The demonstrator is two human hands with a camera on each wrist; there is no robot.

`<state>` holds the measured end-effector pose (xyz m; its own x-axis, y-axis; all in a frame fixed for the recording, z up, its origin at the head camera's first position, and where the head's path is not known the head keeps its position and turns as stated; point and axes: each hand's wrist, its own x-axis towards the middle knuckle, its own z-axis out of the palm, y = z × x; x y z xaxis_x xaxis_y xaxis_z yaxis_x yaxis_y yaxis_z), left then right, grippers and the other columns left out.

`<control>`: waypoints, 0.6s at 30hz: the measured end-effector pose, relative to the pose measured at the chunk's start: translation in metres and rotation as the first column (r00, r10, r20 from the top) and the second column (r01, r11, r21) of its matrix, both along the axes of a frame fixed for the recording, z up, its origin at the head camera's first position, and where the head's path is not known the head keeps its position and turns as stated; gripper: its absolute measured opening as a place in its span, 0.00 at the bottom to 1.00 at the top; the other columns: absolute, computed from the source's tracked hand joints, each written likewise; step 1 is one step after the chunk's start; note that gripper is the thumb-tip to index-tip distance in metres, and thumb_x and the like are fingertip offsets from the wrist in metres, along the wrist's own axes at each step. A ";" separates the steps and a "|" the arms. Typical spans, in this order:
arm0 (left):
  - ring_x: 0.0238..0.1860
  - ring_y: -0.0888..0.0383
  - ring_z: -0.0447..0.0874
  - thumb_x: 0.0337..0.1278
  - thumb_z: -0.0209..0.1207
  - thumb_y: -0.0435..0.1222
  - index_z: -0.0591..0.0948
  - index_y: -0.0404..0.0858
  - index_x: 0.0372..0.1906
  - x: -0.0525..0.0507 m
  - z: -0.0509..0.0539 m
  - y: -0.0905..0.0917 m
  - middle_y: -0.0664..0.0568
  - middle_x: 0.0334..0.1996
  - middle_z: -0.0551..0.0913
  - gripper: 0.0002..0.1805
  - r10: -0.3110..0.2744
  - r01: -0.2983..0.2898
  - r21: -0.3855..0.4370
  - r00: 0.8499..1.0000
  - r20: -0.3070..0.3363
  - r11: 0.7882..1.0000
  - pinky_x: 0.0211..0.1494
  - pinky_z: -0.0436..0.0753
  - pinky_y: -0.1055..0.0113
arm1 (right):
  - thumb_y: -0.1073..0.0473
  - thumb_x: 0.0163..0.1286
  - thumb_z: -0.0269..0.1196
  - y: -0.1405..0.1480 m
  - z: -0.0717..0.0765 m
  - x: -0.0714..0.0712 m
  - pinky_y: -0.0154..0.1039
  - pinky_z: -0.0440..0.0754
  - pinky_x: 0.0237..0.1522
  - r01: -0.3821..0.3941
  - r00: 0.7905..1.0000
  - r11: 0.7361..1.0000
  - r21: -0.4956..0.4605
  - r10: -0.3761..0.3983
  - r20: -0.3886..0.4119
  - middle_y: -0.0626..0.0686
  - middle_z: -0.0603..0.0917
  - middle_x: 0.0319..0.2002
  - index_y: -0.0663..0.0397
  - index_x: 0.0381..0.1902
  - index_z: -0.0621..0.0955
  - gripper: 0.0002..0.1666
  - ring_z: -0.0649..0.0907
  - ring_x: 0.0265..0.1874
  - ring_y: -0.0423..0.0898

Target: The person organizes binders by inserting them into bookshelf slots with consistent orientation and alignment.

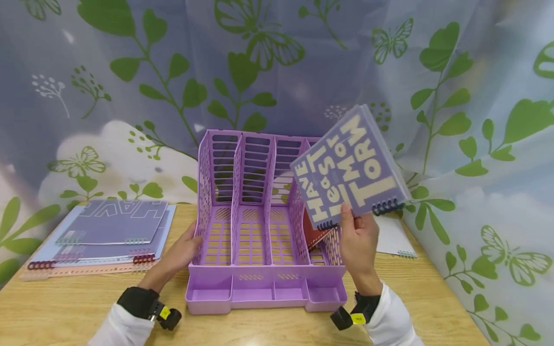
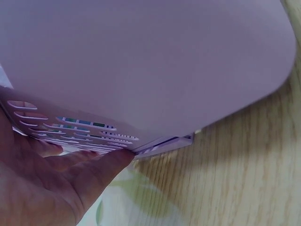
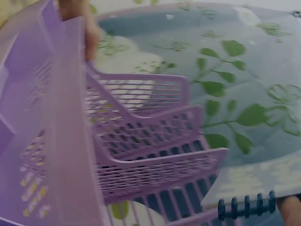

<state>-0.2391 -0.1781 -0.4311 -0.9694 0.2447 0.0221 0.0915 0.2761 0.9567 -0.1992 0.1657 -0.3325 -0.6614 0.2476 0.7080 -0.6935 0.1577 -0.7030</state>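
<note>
While gripping purple rack with left hand, probably for steadiness, pinches notebook by coiled edge in right hand.

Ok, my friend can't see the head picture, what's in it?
A person's right hand holds up a purple-blue spiral notebook with cream lettering, by the right side of a purple organizer that the left hand holds. More notebooks lie at left on the wooden table, before a leafy backdrop.
</note>
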 end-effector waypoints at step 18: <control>0.66 0.34 0.57 0.70 0.33 0.31 0.40 0.31 0.75 0.001 -0.001 -0.002 0.27 0.68 0.54 0.32 0.022 -0.022 -0.027 0.999 0.027 0.999 0.68 0.55 0.42 | 0.62 0.75 0.51 -0.058 -0.031 -0.033 0.39 0.81 0.27 -0.135 0.943 0.931 0.340 0.015 0.333 0.61 0.82 0.33 0.66 0.52 0.76 0.15 0.82 0.26 0.52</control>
